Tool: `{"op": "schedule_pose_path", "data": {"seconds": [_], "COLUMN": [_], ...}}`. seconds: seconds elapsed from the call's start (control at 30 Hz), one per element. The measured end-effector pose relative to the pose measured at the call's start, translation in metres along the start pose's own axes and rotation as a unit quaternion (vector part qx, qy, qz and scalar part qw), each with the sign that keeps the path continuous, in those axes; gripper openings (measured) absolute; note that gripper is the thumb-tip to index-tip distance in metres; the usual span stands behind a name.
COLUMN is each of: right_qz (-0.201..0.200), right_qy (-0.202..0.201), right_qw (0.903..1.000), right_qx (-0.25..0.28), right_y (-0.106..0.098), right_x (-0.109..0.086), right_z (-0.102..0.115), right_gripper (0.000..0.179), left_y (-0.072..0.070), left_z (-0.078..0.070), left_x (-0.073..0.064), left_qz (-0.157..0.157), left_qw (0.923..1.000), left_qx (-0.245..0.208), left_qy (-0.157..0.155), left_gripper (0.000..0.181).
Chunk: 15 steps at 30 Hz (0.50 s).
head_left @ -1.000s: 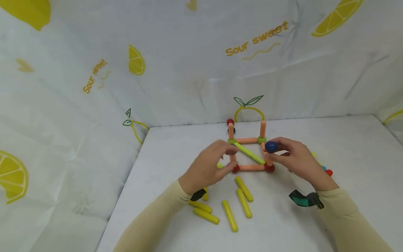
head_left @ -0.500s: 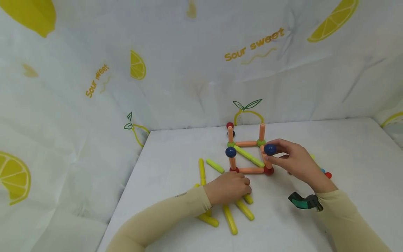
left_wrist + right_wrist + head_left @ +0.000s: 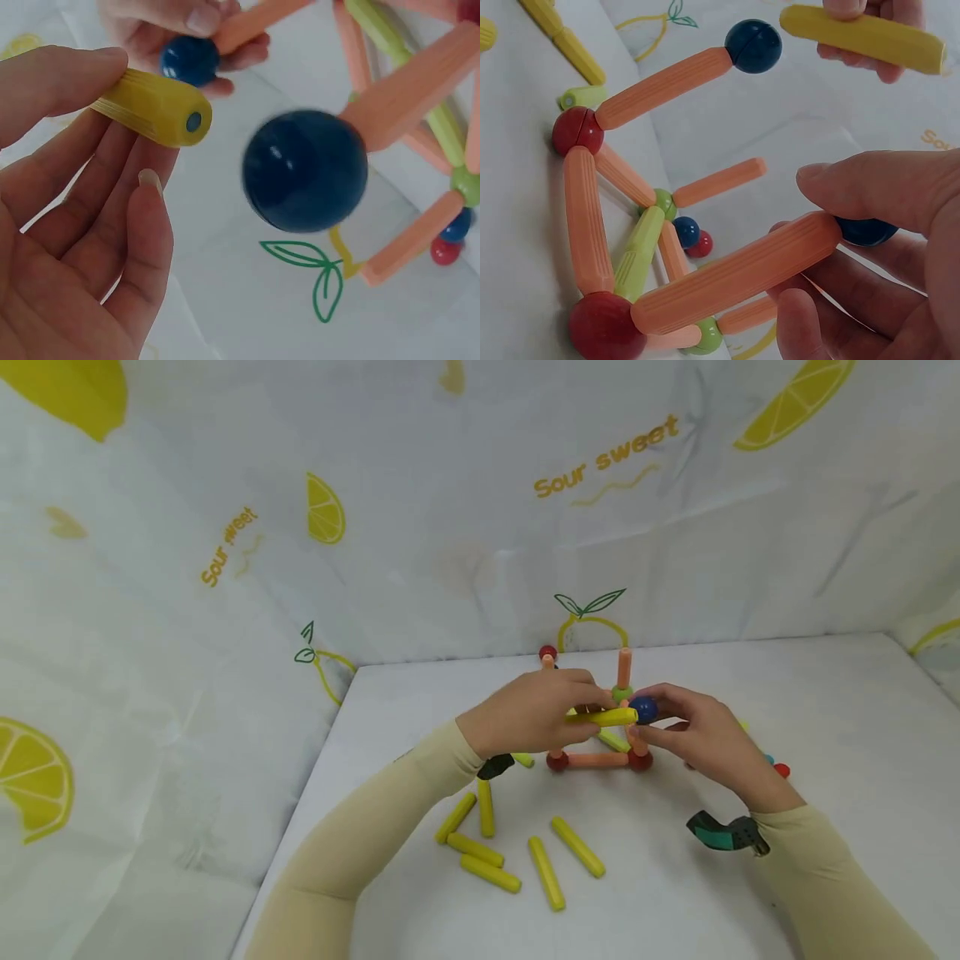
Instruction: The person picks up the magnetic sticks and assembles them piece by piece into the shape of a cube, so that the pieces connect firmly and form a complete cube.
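My left hand (image 3: 536, 714) pinches a yellow rod (image 3: 615, 717) between thumb and fingers, holding it sideways above the table. The rod's right end is right by a blue ball (image 3: 643, 710) in the head view. My right hand (image 3: 701, 735) grips that ball on top of an upright orange rod (image 3: 739, 274), which rises from a red ball (image 3: 607, 326). A second blue ball (image 3: 304, 171) caps another upright; my left hand hides it in the head view. These uprights belong to a square frame of orange rods (image 3: 597, 760), crossed by a lime diagonal rod (image 3: 640, 251).
Several loose yellow rods (image 3: 546, 872) lie in front of the frame. Behind it are a loose red ball (image 3: 548, 652) and a blue ball (image 3: 685, 232). Small red (image 3: 782, 771) and light-blue pieces sit beyond my right wrist. A lemon-print sheet (image 3: 420, 568) stands behind the table.
My left hand left the blue ball on the left upright, reached down to the loose rods, and came up with a yellow rod beside the right-hand ball. My right hand stayed there.
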State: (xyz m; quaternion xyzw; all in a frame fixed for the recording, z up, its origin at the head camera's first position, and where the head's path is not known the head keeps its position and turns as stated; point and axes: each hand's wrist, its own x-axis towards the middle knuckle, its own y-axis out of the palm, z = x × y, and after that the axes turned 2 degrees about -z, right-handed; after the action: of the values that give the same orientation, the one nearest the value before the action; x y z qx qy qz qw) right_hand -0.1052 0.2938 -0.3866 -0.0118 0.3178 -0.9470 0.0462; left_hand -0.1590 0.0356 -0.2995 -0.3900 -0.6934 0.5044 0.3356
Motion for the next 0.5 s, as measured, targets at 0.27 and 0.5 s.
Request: {"op": "schedule_pose_path", "data": {"seconds": [0.27,0.5], "right_qz": [0.001,-0.002], "right_qy": [0.004,0.003], "right_qw": [1.0,1.0], "right_qx": [0.004,-0.004], "right_y": [0.0,-0.002], "right_x": [0.0,0.0], "right_z": [0.0,-0.002], "right_gripper": [0.052,0.054], "left_y": [0.008,0.018], "left_z": [0.015,0.017], "left_x": [0.006,0.013], "left_qz": [-0.015,-0.025], "left_qw": [0.9996,0.9991], "left_qx": [-0.015,0.007], "left_qy": [-0.017,-0.035], "left_gripper": [0.031,0.035]}}
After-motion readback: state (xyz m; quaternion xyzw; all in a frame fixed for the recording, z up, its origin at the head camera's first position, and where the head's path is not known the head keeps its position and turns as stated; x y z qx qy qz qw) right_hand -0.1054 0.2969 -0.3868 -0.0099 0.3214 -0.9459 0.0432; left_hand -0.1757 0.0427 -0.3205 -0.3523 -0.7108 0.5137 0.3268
